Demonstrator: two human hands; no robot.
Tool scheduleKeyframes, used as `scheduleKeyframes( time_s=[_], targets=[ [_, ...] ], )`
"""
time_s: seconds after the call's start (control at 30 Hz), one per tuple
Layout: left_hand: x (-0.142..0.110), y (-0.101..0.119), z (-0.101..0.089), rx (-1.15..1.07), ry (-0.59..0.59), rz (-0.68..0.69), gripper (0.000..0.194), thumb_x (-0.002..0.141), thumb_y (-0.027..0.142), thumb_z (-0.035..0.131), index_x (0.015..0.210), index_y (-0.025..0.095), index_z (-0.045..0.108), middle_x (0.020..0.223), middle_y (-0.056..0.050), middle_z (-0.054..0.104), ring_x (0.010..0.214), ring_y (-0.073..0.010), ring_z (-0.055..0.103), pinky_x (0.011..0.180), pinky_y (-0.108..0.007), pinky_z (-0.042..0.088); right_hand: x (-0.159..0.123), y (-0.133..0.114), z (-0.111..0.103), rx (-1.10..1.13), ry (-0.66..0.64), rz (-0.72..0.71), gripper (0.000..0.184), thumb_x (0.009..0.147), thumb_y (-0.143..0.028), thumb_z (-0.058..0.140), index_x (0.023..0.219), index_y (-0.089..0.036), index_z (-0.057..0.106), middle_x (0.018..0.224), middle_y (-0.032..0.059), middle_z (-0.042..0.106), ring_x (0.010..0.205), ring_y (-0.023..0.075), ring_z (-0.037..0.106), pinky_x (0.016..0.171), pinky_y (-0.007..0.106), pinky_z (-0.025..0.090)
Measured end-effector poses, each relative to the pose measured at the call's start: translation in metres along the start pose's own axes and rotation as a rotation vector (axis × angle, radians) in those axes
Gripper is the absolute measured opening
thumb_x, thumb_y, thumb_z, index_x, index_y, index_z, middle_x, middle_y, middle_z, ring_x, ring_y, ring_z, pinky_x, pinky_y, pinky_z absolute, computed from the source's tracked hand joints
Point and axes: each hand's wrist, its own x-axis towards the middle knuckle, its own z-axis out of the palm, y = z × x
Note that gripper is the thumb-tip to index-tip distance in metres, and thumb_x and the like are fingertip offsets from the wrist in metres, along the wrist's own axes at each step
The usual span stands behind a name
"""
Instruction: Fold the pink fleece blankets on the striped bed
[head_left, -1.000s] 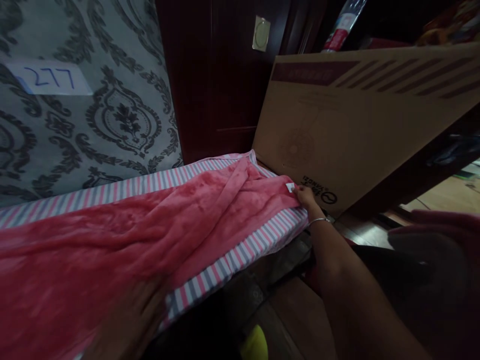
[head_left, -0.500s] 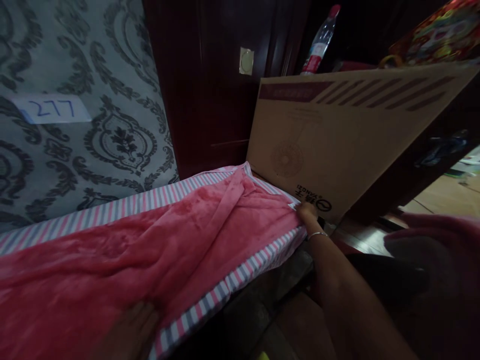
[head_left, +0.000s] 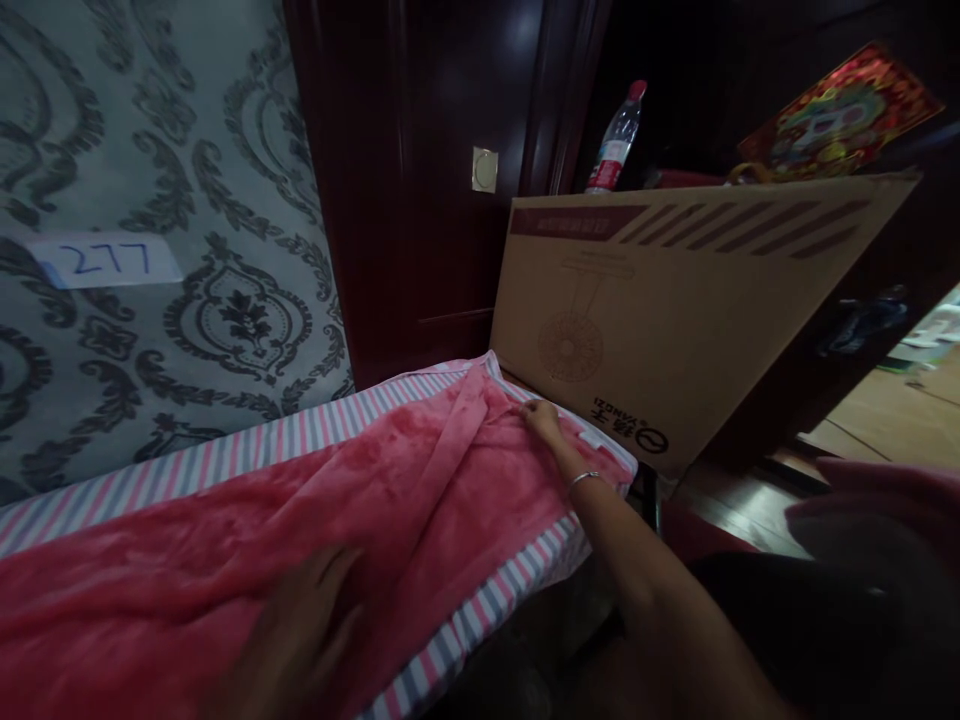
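Observation:
A pink fleece blanket (head_left: 322, 500) lies spread over a pink, grey and white striped sheet (head_left: 247, 450) on a narrow bed. My left hand (head_left: 300, 640) rests flat on the near part of the blanket, fingers stretched out. My right hand (head_left: 544, 422), with a thin bangle on the wrist, reaches to the blanket's far edge next to the cardboard box, fingers curled against the cloth. Whether it pinches the blanket is hard to see in the dim light.
A large cardboard box (head_left: 675, 310) leans at the bed's far end. Behind it stand a plastic water bottle (head_left: 613, 140) and a colourful printed sheet (head_left: 832, 110). A dark wooden door (head_left: 435, 180) and patterned wallpaper with a "277" label (head_left: 105, 260) lie behind.
My right hand moved left from the blanket's corner onto its far edge. My left hand came further into view, flat on the blanket. The view tilted up.

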Motion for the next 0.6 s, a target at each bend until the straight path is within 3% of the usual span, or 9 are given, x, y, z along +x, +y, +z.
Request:
scheduleKeyframes(
  time_s=[0.1,0.2,0.33,0.43,0.5,0.53,0.6],
  targets=[
    [0.023,0.01,0.008,-0.029,-0.096,0.024,0.045,0.086,0.041,0.053,0.125,0.024,0.068,0.125,-0.009,0.072,0.108,-0.0313,0.07,0.095,-0.046,0.058,0.01,-0.018,0.018,0.037,-0.044,0.011,0.018,0.085,-0.028,0.065,0.081,-0.013,0.074,0.071,0.0048,0.071,0.063,0.0157,0.064,0.056,0.021,0.041],
    [0.051,0.017,0.011,-0.157,-0.179,0.01,0.044,0.084,0.04,0.056,0.123,0.024,0.069,0.124,-0.01,0.072,0.109,-0.0323,0.069,0.096,-0.047,0.057,0.02,-0.034,0.021,0.055,-0.051,0.002,0.015,0.083,-0.026,0.067,0.078,-0.014,0.073,0.065,0.0048,0.068,0.065,0.016,0.064,0.059,0.021,0.041],
    [0.115,0.021,0.012,-0.507,-0.214,-0.173,0.042,0.078,0.04,0.065,0.115,0.022,0.07,0.11,-0.01,0.074,0.1,-0.0318,0.07,0.092,-0.048,0.057,0.023,-0.07,0.016,0.098,0.02,-0.114,0.017,0.088,-0.02,0.057,0.094,-0.016,0.072,0.088,0.0091,0.073,0.088,0.0194,0.067,0.074,0.023,0.045],
    [0.179,0.018,0.015,-0.95,-0.275,-0.473,0.058,0.076,0.044,0.072,0.125,0.016,0.061,0.1,-0.01,0.071,0.083,-0.0269,0.069,0.072,-0.04,0.059,0.004,-0.099,0.021,0.159,0.043,-0.281,0.021,0.09,-0.025,0.055,0.104,-0.021,0.07,0.105,0.0075,0.073,0.099,0.0212,0.065,0.087,0.028,0.047],
    [0.218,0.014,0.021,-1.223,-0.242,-0.656,0.065,0.079,0.046,0.072,0.134,0.017,0.052,0.105,-0.01,0.068,0.082,-0.0216,0.069,0.067,-0.033,0.057,-0.021,-0.109,0.031,0.221,0.008,-0.427,0.018,0.089,-0.028,0.056,0.099,-0.026,0.07,0.106,0.0044,0.072,0.101,0.0218,0.064,0.092,0.03,0.048],
    [0.235,0.013,0.026,-1.313,-0.225,-0.707,0.067,0.08,0.047,0.073,0.136,0.018,0.05,0.106,-0.009,0.068,0.081,-0.0196,0.068,0.066,-0.031,0.056,-0.035,-0.111,0.038,0.303,-0.024,-0.568,0.019,0.089,-0.029,0.054,0.099,-0.026,0.07,0.107,0.0054,0.071,0.102,0.0235,0.064,0.093,0.032,0.049],
    [0.26,0.012,0.038,-1.412,-0.219,-0.708,0.067,0.077,0.044,0.078,0.134,0.019,0.052,0.102,-0.007,0.068,0.079,-0.0166,0.068,0.065,-0.027,0.054,-0.059,-0.109,0.05,0.375,-0.117,-0.708,0.017,0.087,-0.032,0.055,0.095,-0.032,0.071,0.105,0.0016,0.071,0.098,0.0226,0.065,0.091,0.032,0.051]
  ],
)
